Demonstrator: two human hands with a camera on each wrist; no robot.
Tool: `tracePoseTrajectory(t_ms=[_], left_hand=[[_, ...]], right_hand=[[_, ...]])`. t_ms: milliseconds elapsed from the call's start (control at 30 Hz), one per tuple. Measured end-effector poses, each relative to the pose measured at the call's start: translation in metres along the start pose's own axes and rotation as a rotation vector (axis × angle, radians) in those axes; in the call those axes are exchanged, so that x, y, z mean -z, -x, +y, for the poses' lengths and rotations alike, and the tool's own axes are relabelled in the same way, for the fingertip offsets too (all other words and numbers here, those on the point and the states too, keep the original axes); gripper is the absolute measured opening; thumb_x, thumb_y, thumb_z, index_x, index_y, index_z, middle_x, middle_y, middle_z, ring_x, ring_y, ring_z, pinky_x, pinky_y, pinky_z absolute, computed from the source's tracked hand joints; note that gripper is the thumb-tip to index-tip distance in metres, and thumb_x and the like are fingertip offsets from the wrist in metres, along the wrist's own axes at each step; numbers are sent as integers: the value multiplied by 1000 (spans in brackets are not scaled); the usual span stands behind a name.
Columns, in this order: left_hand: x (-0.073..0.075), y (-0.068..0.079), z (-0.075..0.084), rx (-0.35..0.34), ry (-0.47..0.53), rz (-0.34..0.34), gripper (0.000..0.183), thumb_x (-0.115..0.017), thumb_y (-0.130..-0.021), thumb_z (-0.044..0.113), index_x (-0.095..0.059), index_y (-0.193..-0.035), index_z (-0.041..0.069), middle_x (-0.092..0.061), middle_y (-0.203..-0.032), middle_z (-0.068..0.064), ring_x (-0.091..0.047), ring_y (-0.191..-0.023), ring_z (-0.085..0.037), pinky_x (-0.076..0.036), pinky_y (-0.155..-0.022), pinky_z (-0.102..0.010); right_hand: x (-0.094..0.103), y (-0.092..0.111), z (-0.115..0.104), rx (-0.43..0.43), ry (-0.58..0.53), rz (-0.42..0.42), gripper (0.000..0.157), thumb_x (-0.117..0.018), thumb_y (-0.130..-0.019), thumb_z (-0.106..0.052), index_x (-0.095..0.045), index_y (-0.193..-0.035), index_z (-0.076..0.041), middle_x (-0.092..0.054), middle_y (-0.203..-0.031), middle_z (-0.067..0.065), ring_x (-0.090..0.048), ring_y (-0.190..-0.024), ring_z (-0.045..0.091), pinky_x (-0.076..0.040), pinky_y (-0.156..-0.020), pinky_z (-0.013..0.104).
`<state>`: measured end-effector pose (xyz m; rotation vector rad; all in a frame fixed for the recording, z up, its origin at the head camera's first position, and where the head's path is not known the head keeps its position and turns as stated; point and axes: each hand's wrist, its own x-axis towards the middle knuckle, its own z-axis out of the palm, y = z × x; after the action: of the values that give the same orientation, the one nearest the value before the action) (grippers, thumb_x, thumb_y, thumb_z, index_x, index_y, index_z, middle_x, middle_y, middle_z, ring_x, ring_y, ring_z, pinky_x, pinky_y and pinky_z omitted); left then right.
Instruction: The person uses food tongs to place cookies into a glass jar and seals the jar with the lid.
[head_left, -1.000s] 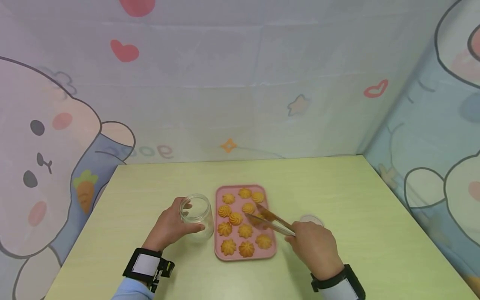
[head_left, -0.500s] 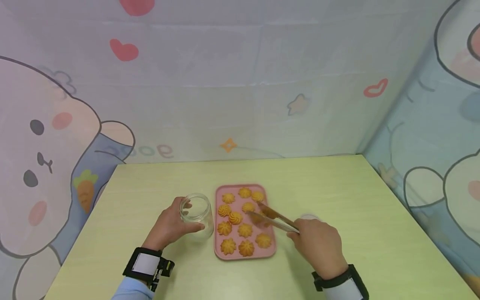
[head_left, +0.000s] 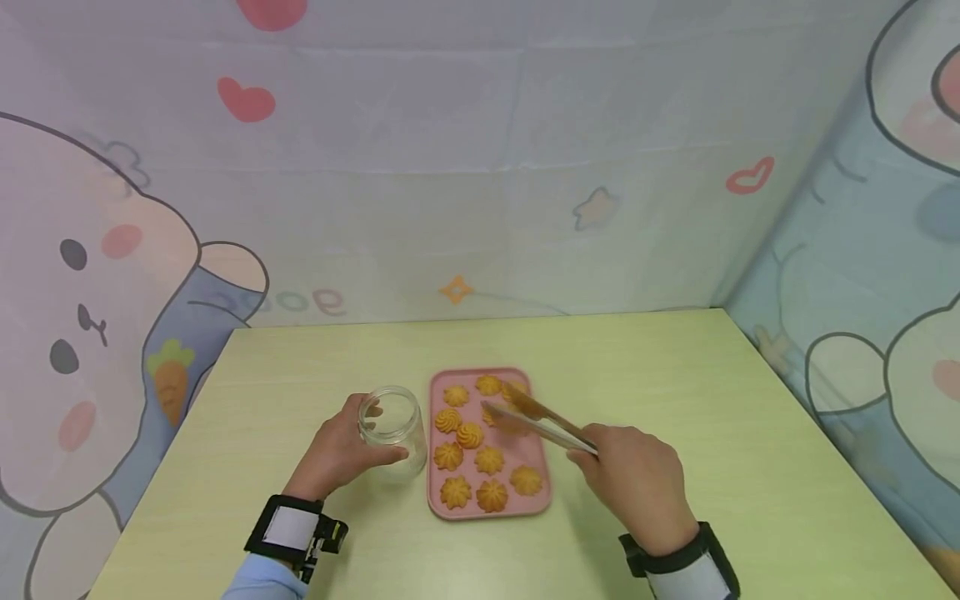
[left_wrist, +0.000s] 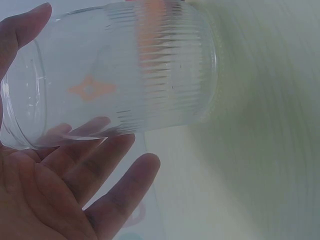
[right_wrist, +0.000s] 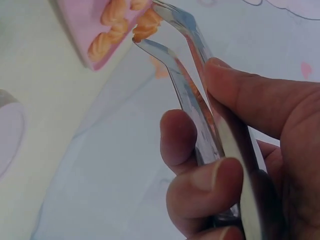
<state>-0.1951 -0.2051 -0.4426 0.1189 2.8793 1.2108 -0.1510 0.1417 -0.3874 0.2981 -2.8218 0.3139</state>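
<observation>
In the head view my left hand (head_left: 348, 442) holds a clear glass jar (head_left: 405, 458), thumb and fingers round its upper part. The lidless jar stands upright just left of a pink tray (head_left: 536, 500) of piped golden cookies (head_left: 491, 496). In the left wrist view ribs show round the jar's lower wall (left_wrist: 170, 75). My right hand (head_left: 637, 479) grips metal tongs (head_left: 551, 429) over the tray's far right part. The right wrist view shows the tong tips on either side of a cookie (right_wrist: 147, 24); whether they squeeze it I cannot tell. The tongs partly hide cookies there.
A round whitish piece (right_wrist: 9, 135), perhaps a lid, lies at the left of the right wrist view; the right hand hides it in the head view. Printed cloth walls (head_left: 465, 167) stand behind the pale table (head_left: 337, 350) and at its sides.
The tongs first drew back slightly right, then reached forward and left to the cookies at the tray's far right. The left hand and jar have stayed in place.
</observation>
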Motion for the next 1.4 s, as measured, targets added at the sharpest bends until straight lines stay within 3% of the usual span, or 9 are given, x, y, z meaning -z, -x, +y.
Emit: tracePoseTrajectory(t_ms=[367,667,800,933,1133,1333,1400], left_hand=[[0,0,-2,-3,22,3,87,-83,-64,47,-43,-130,7,-58,-130,-18,-56,-107,-31,-51,-80,-49],[-1,-1,-2,-7,6,9,83,-82,-67,42,-44,-130,4,-59,-129,-20,-57,-107,-33,-51,-81,-51],[-1,-1,-2,1,9,6,82,-82,-67,42,-43,-130,5,-58,-130,-19,-56,-109,-33,-51,-82,-52],[0,0,-2,15,17,-1,86,-82,-67,44,-42,-132,6,-57,-132,-18,-55,-111,-33,-50,-84,-53],[1,0,-1,20,16,-7,86,-82,-67,43,-40,-134,7,-57,-130,-19,-56,-109,-33,-51,-80,-51],[1,0,-1,29,10,-5,89,-83,-65,45,-40,-133,6,-61,-122,-21,-58,-96,-29,-51,-72,-43],[1,0,-1,21,10,-4,87,-82,-66,45,-41,-132,6,-61,-122,-21,-58,-97,-30,-51,-72,-43]], right_hand=[[12,-7,-31,30,-52,61,18,-79,-75,-32,-72,-82,-17,-58,-54,-4,-41,-40,11,-31,-32,27],[21,-15,-56,44,-91,29,28,-76,-78,-35,-75,-97,-15,-67,-65,-1,-47,-45,11,-36,-35,27],[24,-18,-68,72,-106,17,25,-76,-78,-34,-73,-90,-13,-64,-63,-2,-45,-45,11,-35,-36,25],[25,-20,-80,106,-105,-1,22,-77,-78,-33,-68,-81,-13,-58,-58,-3,-44,-43,11,-34,-35,25],[22,-21,-94,153,-77,-22,31,-77,-76,-34,-73,-99,-16,-68,-67,-2,-47,-45,11,-36,-35,26],[15,-22,-101,177,-82,-14,26,-76,-76,-37,-71,-89,-15,-66,-66,-3,-45,-44,10,-33,-34,26],[13,-22,-101,179,-86,-2,28,-76,-76,-37,-71,-92,-15,-68,-69,-3,-45,-43,10,-33,-33,26]])
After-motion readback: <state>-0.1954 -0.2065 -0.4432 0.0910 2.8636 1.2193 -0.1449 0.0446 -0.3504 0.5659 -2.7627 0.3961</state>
